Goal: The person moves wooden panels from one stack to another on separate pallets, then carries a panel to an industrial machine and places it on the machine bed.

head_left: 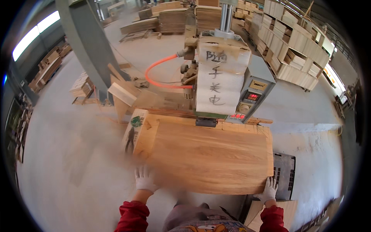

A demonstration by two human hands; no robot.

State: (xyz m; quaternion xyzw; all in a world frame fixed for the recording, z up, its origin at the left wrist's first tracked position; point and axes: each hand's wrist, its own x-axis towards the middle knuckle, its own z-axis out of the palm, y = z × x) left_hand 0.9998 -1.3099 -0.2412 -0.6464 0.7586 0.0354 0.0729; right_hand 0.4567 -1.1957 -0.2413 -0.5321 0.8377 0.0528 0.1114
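Both hands wear white gloves. The left hand [145, 178] lies flat, fingers spread, on the near edge of a wide wooden board [210, 156]; the right hand [269, 189] grips its near right corner. The board rests on the table [136, 129] under a grey machine [228, 83]. Stacked boards [293, 50] stand beyond.

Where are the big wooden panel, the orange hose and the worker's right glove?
wooden panel [210, 158], head view, middle of its top face.
orange hose [154, 67], head view, top of its curve.
right hand [269, 189], head view, back of the white glove at the panel's corner.
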